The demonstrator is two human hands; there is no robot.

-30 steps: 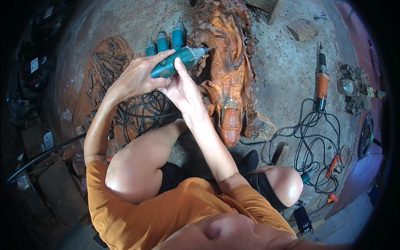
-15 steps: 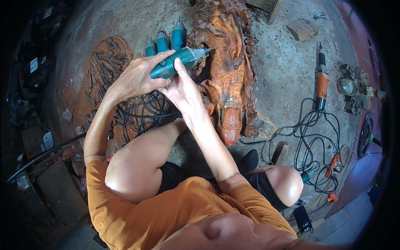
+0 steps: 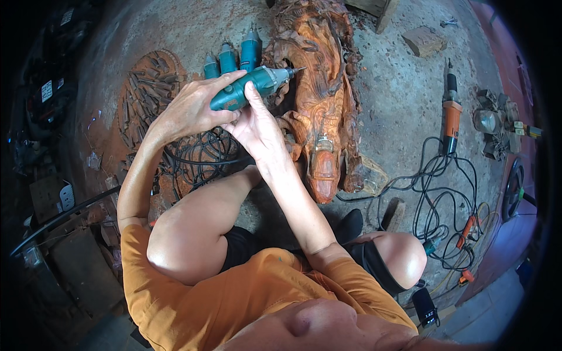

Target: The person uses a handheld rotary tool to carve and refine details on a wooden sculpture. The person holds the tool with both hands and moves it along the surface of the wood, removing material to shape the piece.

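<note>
The grey concrete floor (image 3: 398, 111) took up most of the view, and the person, in an orange shirt (image 3: 234, 304), was low over it with both knees bent outward. Next in size, a long carved piece of reddish-brown wood (image 3: 319, 111) lay lengthwise on the floor ahead of the person, its rounded near end between the bent legs. To its right spread a loose tangle of black cables (image 3: 430, 181); to its left sat a heap of dark, narrow pieces (image 3: 146, 88) amid reddish dust, with a second coil of black cable (image 3: 205, 155) nearer the left knee. An orange power tool (image 3: 452, 120) lay at the top of the right-hand tangle, its slim tip pointing away from the person. The left hand (image 3: 190, 105) was wrapped around the rear of a green power tool (image 3: 243, 90), while the right hand (image 3: 257, 128) grasped the same tool from below, thumb along its casing. That tool was held aslant at the carving's left edge, in front of three similar green tools (image 3: 250, 50) standing in a row. Beyond the carving rested a rough brown block (image 3: 424, 42). Smallest was the pointed bit (image 3: 300, 69), directed at the carving; whether it touched the wood could not be told.
</note>
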